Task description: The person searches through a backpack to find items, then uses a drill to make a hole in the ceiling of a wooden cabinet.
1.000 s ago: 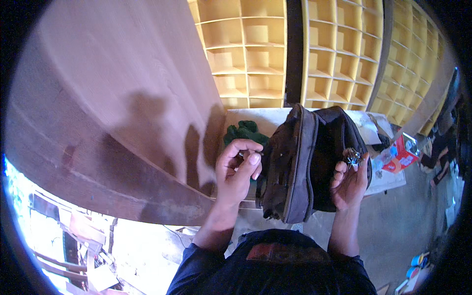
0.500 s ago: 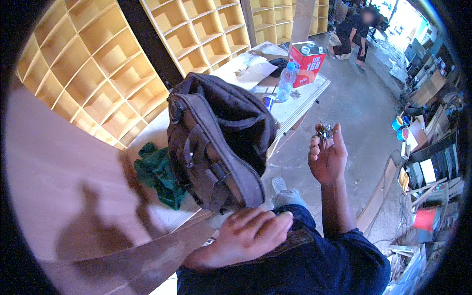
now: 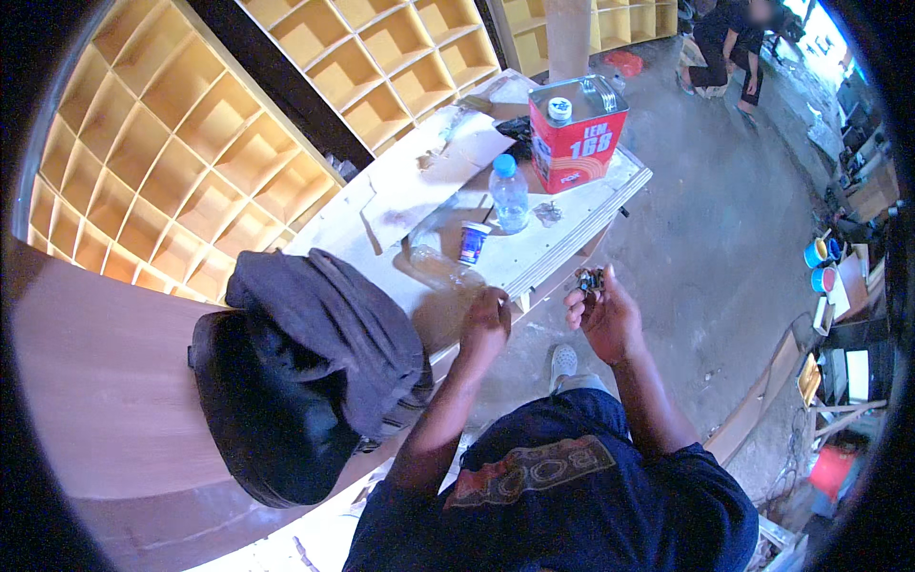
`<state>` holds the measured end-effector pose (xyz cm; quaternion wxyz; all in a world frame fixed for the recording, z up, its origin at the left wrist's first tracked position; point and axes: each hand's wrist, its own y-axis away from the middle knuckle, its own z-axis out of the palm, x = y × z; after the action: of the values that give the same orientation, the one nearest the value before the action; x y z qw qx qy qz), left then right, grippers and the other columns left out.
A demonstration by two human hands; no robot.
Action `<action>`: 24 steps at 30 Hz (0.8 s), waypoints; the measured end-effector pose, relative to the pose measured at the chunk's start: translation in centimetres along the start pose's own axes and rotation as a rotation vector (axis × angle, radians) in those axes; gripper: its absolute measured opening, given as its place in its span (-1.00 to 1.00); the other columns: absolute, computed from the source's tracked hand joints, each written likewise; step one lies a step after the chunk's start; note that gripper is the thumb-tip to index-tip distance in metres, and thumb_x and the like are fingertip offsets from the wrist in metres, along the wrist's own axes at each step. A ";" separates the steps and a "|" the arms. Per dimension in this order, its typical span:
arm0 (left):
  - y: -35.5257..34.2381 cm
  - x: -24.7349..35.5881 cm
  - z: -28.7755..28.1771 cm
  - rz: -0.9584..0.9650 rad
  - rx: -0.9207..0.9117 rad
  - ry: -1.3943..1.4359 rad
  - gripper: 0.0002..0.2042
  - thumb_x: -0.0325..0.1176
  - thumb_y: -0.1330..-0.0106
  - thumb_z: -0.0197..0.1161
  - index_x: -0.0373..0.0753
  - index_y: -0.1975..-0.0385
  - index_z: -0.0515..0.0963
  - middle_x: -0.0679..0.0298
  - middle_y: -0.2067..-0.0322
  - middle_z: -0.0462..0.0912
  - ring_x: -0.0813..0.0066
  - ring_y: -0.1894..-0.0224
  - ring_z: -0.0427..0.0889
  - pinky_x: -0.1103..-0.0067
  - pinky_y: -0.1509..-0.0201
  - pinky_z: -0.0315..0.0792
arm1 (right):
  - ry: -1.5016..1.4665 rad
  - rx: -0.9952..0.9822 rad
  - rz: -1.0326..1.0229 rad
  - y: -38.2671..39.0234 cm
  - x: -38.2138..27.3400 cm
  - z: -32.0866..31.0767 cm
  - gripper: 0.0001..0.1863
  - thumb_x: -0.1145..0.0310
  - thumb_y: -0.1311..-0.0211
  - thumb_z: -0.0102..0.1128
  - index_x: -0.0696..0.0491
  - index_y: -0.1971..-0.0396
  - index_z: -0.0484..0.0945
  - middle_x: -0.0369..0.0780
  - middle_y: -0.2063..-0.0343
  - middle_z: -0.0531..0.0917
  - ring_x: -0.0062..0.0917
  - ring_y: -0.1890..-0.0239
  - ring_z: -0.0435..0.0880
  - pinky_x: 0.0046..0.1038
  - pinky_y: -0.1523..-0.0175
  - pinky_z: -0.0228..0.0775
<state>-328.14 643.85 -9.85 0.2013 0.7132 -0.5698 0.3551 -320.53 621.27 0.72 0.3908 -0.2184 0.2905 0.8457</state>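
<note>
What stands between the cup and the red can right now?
A blue-capped clear bottle stands between the cup and the red can, as the head view shows.

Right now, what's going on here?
A person's right hand is cupped around some small metal pieces. Their left hand is by the table's edge with its fingers curled; I can't tell if it holds anything. A dark bag is off to the left. A clear bottle, a small cup and a red can stand on the table.
</note>
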 end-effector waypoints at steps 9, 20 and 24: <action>-10.6 -0.8 4.3 0.053 -0.057 -0.607 -0.83 -0.39 -0.28 0.21 -0.21 0.16 0.60 0.13 0.12 0.58 0.12 -0.10 0.49 0.27 -0.14 0.46 | 0.057 -0.035 0.157 -3.8 -1.9 -6.0 -0.53 -0.03 -0.63 -0.16 0.12 -0.04 0.43 -0.04 0.29 0.70 -0.33 0.35 0.72 -0.35 0.25 0.53; -3.3 8.7 -4.1 -0.517 -0.175 1.376 -0.52 -0.02 -0.63 -0.07 -0.24 -0.31 0.43 0.16 -0.13 0.61 0.28 -0.15 0.61 0.33 -0.18 0.50 | 0.634 -0.338 0.291 -6.1 -3.7 2.0 -0.57 0.06 -0.49 0.21 0.16 -0.01 0.51 -0.23 0.54 0.66 -0.61 0.63 0.63 -0.56 0.51 0.43; 0.1 10.5 -6.9 -0.427 -0.153 1.528 -0.50 -0.03 -0.65 -0.13 -0.26 -0.35 0.38 0.16 -0.07 0.63 0.36 -0.09 0.64 0.32 -0.11 0.54 | 0.814 -0.537 0.259 -4.4 -3.6 7.3 -0.59 0.21 -0.46 0.26 0.22 -0.08 0.49 -0.21 0.45 0.71 -0.62 0.51 0.69 -0.56 0.39 0.55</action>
<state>-329.08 641.55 2.42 0.6484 0.3501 -0.1480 0.6596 -315.91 626.49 6.86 0.0675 -0.5856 0.2163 0.7783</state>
